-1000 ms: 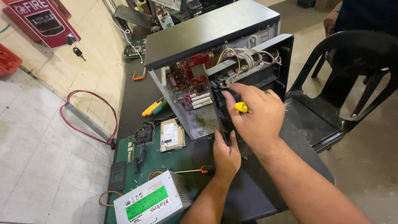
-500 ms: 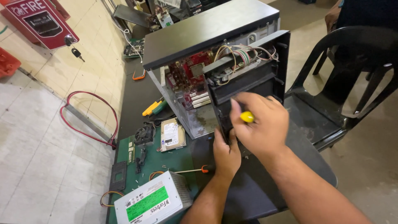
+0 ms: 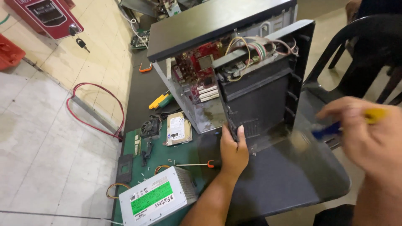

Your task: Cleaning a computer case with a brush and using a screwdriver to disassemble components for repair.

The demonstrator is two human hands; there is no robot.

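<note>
The open computer case lies on its side on the table, its dark side panel facing up and the red circuit board with its bundle of coloured cables showing through the open face. Its black front panel swings out toward the person, and the left hand has hold of that panel's lower corner, fingers curled around the edge and thumb pressed on the near side, a firm grip on the plastic. The right hand is well off to the right, clear of the case and blurred with motion; its grip is closed around a screwdriver with a yellow and blue handle, though the blur hides exactly how the fingers sit on it. On the green mat to the left of the case lies a hard drive, just beside a small black fan, with loose screws scattered near them. Nearer the person sits a grey power supply with a green label, its coloured wires trailing off the left edge. A thin red-handled tool rests between the power supply and the left hand. A yellow and green handled screwdriver lies at the case's far left corner. A red cable loops across the tiled floor, and a black plastic chair stands at the right behind the case.
</note>
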